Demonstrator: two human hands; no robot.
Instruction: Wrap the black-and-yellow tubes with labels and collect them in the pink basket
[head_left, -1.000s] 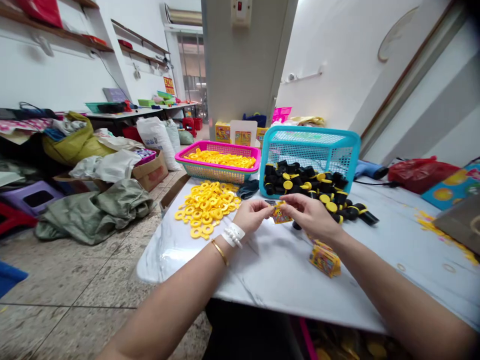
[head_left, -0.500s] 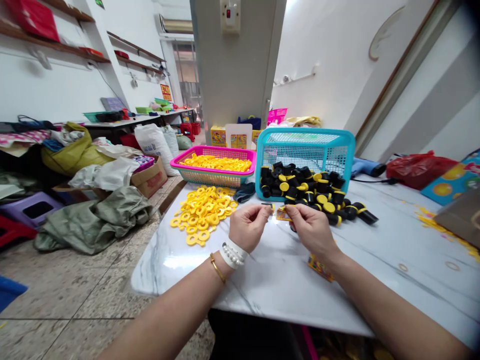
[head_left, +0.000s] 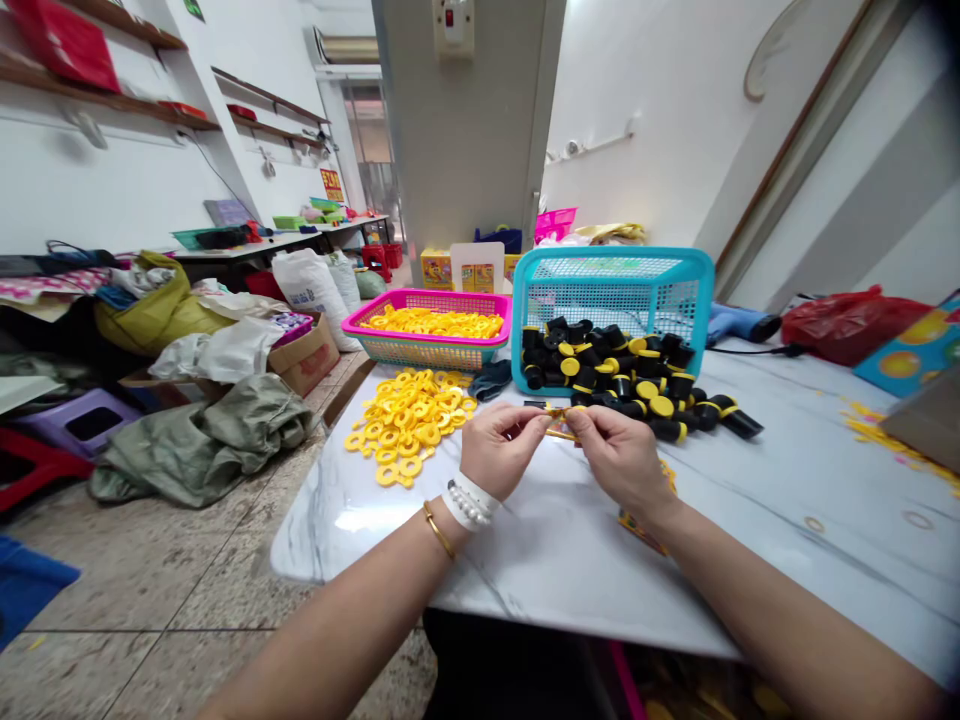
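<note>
In front of the blue basket, my left hand (head_left: 499,448) and my right hand (head_left: 622,458) are pinched close together. Between their fingertips is a small yellow printed piece (head_left: 559,432), mostly covered by the fingers. Something small and dark shows at the left fingertips, too little to name. Another yellow printed piece (head_left: 641,532) lies on the table, partly under my right wrist. Loose yellow plastic rings (head_left: 409,420) are heaped to the left of my hands. Beyond the right hand, black cylinders with yellow caps (head_left: 645,385) spill from the tipped blue basket (head_left: 613,262).
A pink basket (head_left: 351,322) of yellow pieces stands at the back of the marble-patterned table (head_left: 525,570). Dark cloth (head_left: 492,380) lies between the baskets. At the right are a red plastic bag (head_left: 847,325) and yellow scraps (head_left: 892,440). Sacks and a cardboard box (head_left: 307,355) crowd the floor at left.
My left and right fingertips have come together on the small yellow printed piece, where a gap was between them before. The whole view has shifted slightly.
</note>
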